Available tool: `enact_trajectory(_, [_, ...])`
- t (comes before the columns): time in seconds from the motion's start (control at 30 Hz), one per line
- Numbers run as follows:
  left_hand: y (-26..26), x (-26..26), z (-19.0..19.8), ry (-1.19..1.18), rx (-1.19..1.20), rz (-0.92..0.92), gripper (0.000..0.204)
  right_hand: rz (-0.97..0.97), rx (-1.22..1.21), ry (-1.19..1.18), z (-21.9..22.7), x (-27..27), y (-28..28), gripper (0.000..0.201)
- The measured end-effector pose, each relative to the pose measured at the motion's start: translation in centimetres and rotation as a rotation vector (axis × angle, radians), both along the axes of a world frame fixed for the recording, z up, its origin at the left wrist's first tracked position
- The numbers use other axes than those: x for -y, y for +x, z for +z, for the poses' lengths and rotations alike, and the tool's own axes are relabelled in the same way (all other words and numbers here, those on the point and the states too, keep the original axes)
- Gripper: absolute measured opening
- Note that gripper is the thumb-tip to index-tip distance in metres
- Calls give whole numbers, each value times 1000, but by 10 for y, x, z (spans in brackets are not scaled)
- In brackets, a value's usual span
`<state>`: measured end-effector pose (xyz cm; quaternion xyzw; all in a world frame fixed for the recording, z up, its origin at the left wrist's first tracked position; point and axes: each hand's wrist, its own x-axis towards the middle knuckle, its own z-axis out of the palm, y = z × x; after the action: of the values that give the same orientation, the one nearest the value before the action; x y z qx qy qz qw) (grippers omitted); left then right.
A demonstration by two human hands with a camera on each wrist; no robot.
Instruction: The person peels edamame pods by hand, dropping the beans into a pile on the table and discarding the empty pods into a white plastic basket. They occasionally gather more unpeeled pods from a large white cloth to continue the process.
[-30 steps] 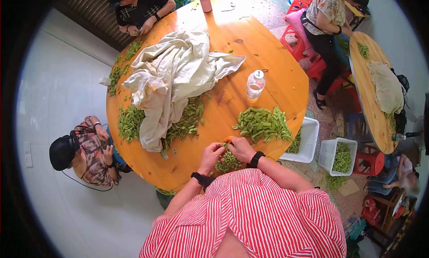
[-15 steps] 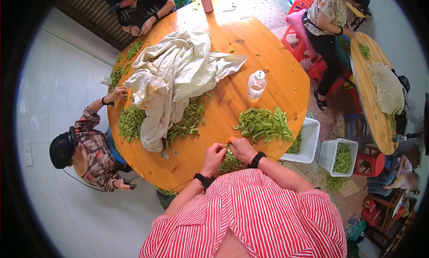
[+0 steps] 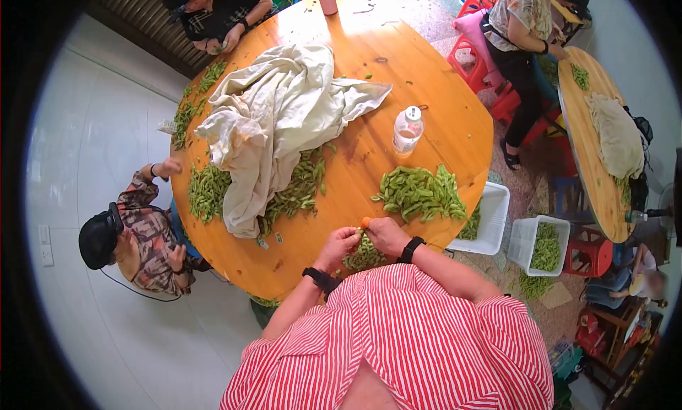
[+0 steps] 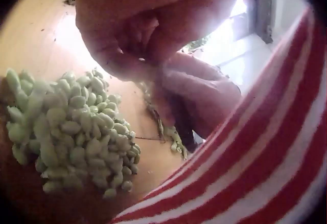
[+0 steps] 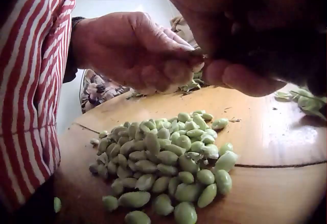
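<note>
My left hand (image 3: 337,248) and right hand (image 3: 388,236) meet fingertip to fingertip near the table's edge, pinching a green bean pod between them, mostly hidden by the fingers. An orange cover (image 3: 366,223) shows on a right-hand digit. Just below the hands lies a heap of shelled green beans (image 5: 168,157), also large in the left wrist view. A pile of whole bean pods (image 3: 420,195) sits beyond my right hand. In the right wrist view the left hand (image 5: 135,52) has its thumb and fingers drawn together.
A pale cloth (image 3: 273,126) covers part of another pod pile (image 3: 295,190) on the round wooden table (image 3: 355,168). A plastic bottle (image 3: 408,133) stands behind the near pods. White baskets (image 3: 490,229) are at the right. Other people sit or stand around, one seated person (image 3: 142,246) at left.
My hands stay together over the bean heap, with small finger shifts; the left moves slightly. The person at left raised an arm to the table, then drew it back somewhat.
</note>
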<state>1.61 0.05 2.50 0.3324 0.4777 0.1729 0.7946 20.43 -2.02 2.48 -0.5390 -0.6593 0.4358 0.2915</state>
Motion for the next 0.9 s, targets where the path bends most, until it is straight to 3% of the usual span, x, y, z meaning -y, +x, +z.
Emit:
enact_trajectory(0.2, [-11, -1, -5, -288, 247, -6, 15, 45, -91, -60, 1, 0, 2, 13])
enact_trajectory(0.43, [-14, 3, -5, -399, 368, -20, 19, 65, -209, -268, 12, 0, 2, 17])
enact_trajectory(0.53, [-4, 0, 10, -361, 264, -18, 20, 41, -79, -194, 1, -1, 2, 18])
enact_trajectory(0.6, [4, -1, 20, -23, -84, -135, 21, 42, -54, -185, 1, -2, 3, 19])
enact_trajectory(0.73, [0, -4, 14, -57, -86, -129, 20, 43, -71, -124, 3, -1, 2, 19])
enact_trajectory(0.8, [-7, -4, 4, -318, 200, -33, 17, 72, -101, -134, 8, -1, 6, 20])
enact_trajectory(0.83, [-11, -3, -2, -320, 198, -32, 17, 100, -131, -146, 12, -1, 6, 20])
enact_trajectory(0.9, [-14, -2, -5, -518, 423, 15, 16, 106, -132, -159, 15, -1, 6, 20])
